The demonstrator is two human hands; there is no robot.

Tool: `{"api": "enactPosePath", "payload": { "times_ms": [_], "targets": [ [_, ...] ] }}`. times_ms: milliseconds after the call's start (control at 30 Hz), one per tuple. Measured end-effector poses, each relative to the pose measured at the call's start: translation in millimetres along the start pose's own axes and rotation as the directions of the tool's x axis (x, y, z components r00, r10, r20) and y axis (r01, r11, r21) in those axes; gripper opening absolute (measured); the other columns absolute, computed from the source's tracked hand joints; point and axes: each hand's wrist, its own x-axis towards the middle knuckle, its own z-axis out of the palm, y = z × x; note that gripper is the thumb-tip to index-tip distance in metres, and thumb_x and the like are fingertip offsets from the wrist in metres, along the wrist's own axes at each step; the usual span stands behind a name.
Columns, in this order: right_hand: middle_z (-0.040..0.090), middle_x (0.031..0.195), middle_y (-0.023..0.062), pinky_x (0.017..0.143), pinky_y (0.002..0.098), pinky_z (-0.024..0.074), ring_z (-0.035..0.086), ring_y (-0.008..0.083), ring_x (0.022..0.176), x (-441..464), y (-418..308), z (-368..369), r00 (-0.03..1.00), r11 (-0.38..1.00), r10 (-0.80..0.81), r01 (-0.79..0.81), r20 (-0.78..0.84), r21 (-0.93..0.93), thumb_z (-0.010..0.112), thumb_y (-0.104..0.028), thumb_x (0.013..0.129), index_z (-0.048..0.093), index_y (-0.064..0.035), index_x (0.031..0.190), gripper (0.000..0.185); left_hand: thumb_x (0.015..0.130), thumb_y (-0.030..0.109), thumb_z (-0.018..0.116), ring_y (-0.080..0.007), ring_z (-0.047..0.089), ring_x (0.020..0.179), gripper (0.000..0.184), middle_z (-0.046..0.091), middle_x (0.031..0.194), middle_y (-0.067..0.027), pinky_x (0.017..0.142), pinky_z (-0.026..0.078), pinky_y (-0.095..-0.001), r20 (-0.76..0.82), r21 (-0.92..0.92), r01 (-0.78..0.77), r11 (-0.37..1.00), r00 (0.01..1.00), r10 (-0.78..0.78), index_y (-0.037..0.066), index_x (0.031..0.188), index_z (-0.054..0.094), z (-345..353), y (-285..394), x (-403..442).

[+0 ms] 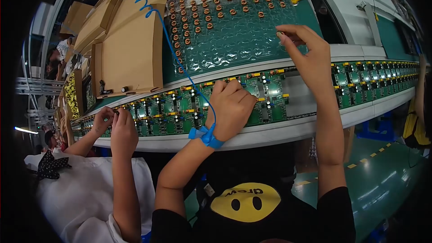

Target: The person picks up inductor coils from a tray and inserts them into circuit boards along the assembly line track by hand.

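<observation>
My left hand (231, 108), with a blue wrist strap (206, 137) and coiled blue cord, is over the green circuit boards (180, 108) on the line. Its fingers are bent down onto a board, and what they hold, if anything, is hidden. Raised above the front right corner of a clear plastic tray (225, 49), my right hand (308, 49) pinches a small dark part (280, 33) between thumb and forefinger. Copper-coloured ring coils (208, 18) sit in rows in the tray's back and left pockets.
Beside me on the left, a co-worker's two hands (118, 123) are over the boards. Open cardboard boxes (130, 54) stand behind the line at the left. A yellow object (297, 0) lies by the tray's back right corner. The white line edge (265, 136) runs in front.
</observation>
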Motion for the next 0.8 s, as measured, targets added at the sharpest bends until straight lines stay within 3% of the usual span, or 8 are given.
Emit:
{"api": "enactPosePath", "payload": {
  "times_ms": [200,367,700,800],
  "targets": [
    [0.069,0.092,0.0085,0.069,0.0274,0.0534,0.067,0.0162,0.078,0,5,1,1.0,1.0,-0.006,0.006,-0.01,0.019,0.067,-0.008,0.089,0.07,-0.003,0.103,0.015,0.072,0.011,0.077,-0.0179,0.056,0.08,0.009,0.069,0.078,0.0033,0.073,0.036,-0.0346,-0.012,-0.035,0.016,0.999,1.0,-0.016,0.012,0.08,0.072,0,0,-4],
    [0.069,0.092,0.0081,0.069,0.027,0.0533,0.067,0.0157,0.079,1,9,1,1.0,1.0,0.001,-0.001,-0.012,0.021,0.067,-0.008,0.089,0.071,-0.0033,0.103,0.015,0.077,0.016,0.077,-0.0177,0.056,0.081,0.011,0.072,0.082,0.0031,0.074,0.036,-0.033,-0.005,-0.133,0.178,0.975,0.984,-0.181,0.014,0.088,0.076,-2,-4,-7],
    [0.071,0.092,0.0061,0.068,0.0261,0.0523,0.069,0.0142,0.081,2,21,1,0.998,0.998,-0.057,0.056,-0.031,-0.021,0.068,-0.011,0.089,0.072,-0.0065,0.104,0.017,0.074,0.013,0.078,-0.0179,0.055,0.077,0.007,0.067,0.071,0.0019,0.072,0.035,-0.0343,0.034,-0.063,0.134,0.989,0.991,-0.132,0.013,0.08,0.077,0,2,2],
    [0.072,0.094,0.0058,0.073,0.0248,0.0522,0.068,0.0132,0.083,2,28,1,0.995,0.993,-0.1,0.099,-0.017,-0.057,0.069,-0.014,0.09,0.072,-0.0053,0.105,0.017,0.073,0.012,0.078,-0.0181,0.055,0.077,0.007,0.066,0.07,0.0019,0.071,0.035,-0.0343,0.049,-0.028,0.099,0.995,0.994,-0.098,0.013,0.08,0.077,-2,3,2]
  ]
}}
